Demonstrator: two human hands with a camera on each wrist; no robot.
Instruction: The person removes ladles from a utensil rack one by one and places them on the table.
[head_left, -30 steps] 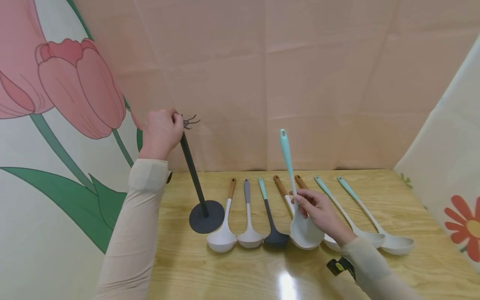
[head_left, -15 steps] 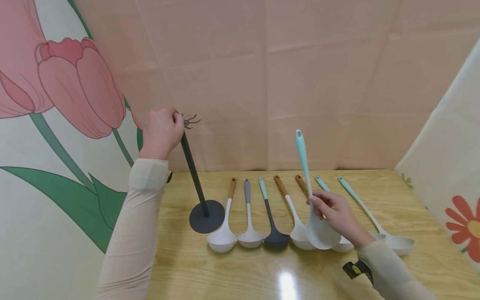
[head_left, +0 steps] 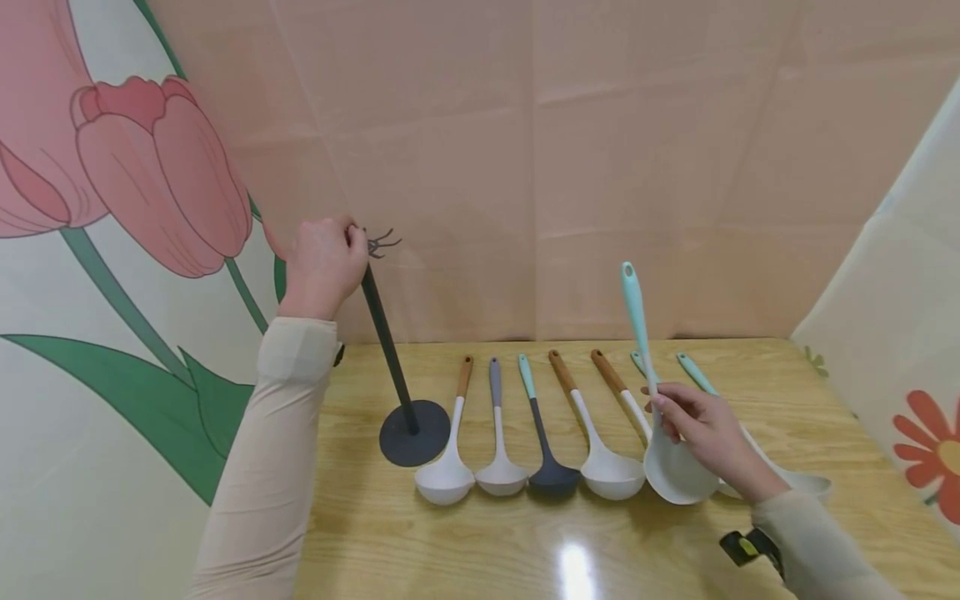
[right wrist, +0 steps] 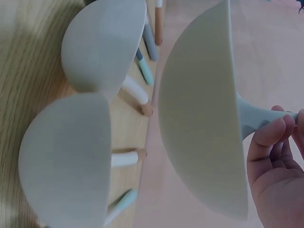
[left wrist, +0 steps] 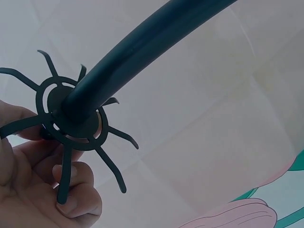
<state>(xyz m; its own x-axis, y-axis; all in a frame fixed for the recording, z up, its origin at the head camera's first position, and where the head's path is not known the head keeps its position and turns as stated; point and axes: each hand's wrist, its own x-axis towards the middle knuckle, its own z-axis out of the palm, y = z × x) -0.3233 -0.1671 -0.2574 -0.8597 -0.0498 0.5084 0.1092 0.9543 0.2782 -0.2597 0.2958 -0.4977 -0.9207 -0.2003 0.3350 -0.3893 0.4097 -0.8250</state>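
My left hand (head_left: 322,267) grips the top of a black utensil stand (head_left: 386,342), whose round base rests on the table. In the left wrist view, my fingers are at its ring of curved hooks (left wrist: 111,168); the hooks in sight are bare. My right hand (head_left: 712,437) pinches the white neck of a ladle (head_left: 678,479) with a mint handle pointing up and its bowl down. The right wrist view has this bowl (right wrist: 204,114) raised in front of other ladles on the table. Part of that row is hidden behind the held ladle and my right hand.
Left to right on the wooden table (head_left: 450,550) lie a brown-handled white ladle (head_left: 444,483), a grey-handled one (head_left: 501,479), a black one with a mint handle (head_left: 553,479) and more white ladles (head_left: 612,479). A pink-beige sheet (head_left: 637,167) hangs behind.
My right hand has carried the mint-handled ladle to the right along the row, uncovering brown-handled ladles and covering mint-handled ones. My left hand and the stand have stayed put.
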